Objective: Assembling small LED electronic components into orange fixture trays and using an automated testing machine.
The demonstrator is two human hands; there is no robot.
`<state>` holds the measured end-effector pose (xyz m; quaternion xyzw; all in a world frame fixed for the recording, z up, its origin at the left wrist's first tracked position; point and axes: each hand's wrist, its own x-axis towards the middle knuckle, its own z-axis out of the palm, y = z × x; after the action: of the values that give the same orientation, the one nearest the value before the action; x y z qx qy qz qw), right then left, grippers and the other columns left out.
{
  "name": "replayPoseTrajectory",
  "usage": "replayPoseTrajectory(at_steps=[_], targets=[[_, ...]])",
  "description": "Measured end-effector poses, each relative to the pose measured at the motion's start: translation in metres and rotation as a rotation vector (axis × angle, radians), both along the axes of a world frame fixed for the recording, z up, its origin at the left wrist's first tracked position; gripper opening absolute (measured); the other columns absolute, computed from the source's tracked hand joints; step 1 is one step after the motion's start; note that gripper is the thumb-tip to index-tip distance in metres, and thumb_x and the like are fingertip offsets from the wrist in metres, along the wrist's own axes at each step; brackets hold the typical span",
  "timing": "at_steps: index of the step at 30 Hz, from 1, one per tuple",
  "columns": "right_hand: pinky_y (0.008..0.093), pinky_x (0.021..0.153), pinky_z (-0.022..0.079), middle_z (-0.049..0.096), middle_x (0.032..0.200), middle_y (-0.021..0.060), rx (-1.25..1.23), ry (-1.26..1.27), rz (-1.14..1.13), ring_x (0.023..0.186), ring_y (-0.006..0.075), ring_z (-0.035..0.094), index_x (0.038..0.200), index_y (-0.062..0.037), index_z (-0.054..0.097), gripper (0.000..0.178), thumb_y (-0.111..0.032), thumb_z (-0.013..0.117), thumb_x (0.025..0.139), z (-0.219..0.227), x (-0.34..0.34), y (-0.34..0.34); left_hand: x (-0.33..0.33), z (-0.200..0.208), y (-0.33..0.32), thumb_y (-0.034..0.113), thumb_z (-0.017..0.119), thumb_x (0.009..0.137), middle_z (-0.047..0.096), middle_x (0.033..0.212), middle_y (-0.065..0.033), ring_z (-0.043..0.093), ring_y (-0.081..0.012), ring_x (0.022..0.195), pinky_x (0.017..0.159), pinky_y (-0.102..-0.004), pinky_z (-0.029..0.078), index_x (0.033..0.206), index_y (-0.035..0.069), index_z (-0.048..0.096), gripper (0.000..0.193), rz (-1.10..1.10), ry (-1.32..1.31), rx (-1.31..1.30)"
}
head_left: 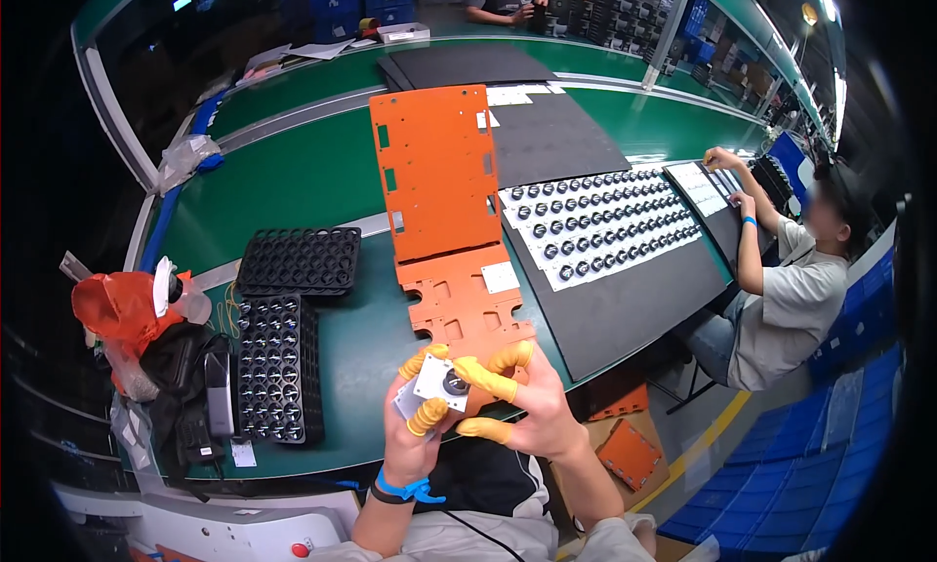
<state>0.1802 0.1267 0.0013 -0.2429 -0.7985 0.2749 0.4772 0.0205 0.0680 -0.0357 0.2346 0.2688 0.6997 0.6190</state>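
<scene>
Head view: both hands meet over the near edge of the green table (pixel 322 172). The left hand (pixel 415 425) pinches a small white square plate (pixel 441 384) carrying a round dark lens part (pixel 455 382); the right hand (pixel 532 406) closes on the same piece from the other side — yellow finger cots on both. Just beyond lies an orange fixture plate (pixel 444 196); its cut-outs look unfilled. To the left, a black tray (pixel 278 367) holds many round parts, with an empty-looking tray (pixel 300 260) behind it. On the right, a white board of mounted lenses (pixel 600 225) appears populated. Judgement: one piece is in hand — much of the tray stock remains.
</scene>
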Motion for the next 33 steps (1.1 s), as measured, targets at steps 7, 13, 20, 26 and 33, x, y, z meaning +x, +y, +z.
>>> replayPoseTrajectory(at_steps=[7,13,20,26,33], targets=[[0.0372,0.054,0.044,0.058,0.076,0.0069,0.361,-0.019,-0.506,0.064,0.0263,0.056,0.101,-0.0020,0.075,0.030,-0.007,0.081,0.072,-0.030,0.016,0.040,-0.004,-0.006,0.006,0.032,0.072,0.095,0.057,0.090,-0.0002,0.040,-0.0049,0.060,0.056,-0.0208,0.039,0.147,-0.003,0.044,0.068,-0.279,-0.040,-0.028],[0.0345,0.057,0.045,0.062,0.064,0.0134,-0.559,-0.383,-0.514,0.058,0.0184,0.056,0.091,0.0046,0.073,0.029,-0.024,0.075,0.092,-0.037,0.068,0.103,-0.041,-0.018,-0.006,0.031,0.065,0.098,0.062,0.132,-0.0256,0.036,-0.0031,0.060,0.052,-0.0188,0.033,0.148,-0.004,0.041,0.066,-0.019,0.070,0.011],[0.0325,0.053,0.042,0.054,0.061,0.0013,-0.845,-0.566,-0.203,0.057,0.0100,0.049,0.081,0.0069,0.070,0.043,-0.034,0.074,0.094,-0.041,0.066,0.129,-0.045,-0.026,-0.015,0.030,0.065,0.098,0.065,0.126,-0.0237,0.038,-0.0045,0.060,0.053,-0.0206,0.033,0.144,-0.002,0.046,0.059,0.001,0.064,-0.025],[0.0333,0.045,0.035,0.047,0.056,-0.0012,-0.886,-0.688,-0.142,0.048,0.0095,0.040,0.070,0.0031,0.065,0.046,-0.035,0.074,0.094,-0.035,0.054,0.143,-0.047,-0.032,-0.018,0.025,0.063,0.100,0.066,0.109,-0.0120,0.039,-0.0049,0.061,0.055,-0.0223,0.033,0.138,-0.001,0.051,0.047,0.033,0.012,-0.074],[0.0448,0.064,0.054,0.067,0.067,0.0189,-0.100,-1.049,-0.621,0.067,0.0386,0.068,0.077,0.0014,0.073,0.032,-0.029,0.082,0.081,0.028,-0.011,0.096,-0.052,-0.047,-0.031,0.019,0.055,0.103,0.055,0.102,-0.0025,0.045,-0.0104,0.073,0.059,-0.0240,0.036,0.140,0.003,0.050,0.041,-0.091,-0.327,-0.117]])
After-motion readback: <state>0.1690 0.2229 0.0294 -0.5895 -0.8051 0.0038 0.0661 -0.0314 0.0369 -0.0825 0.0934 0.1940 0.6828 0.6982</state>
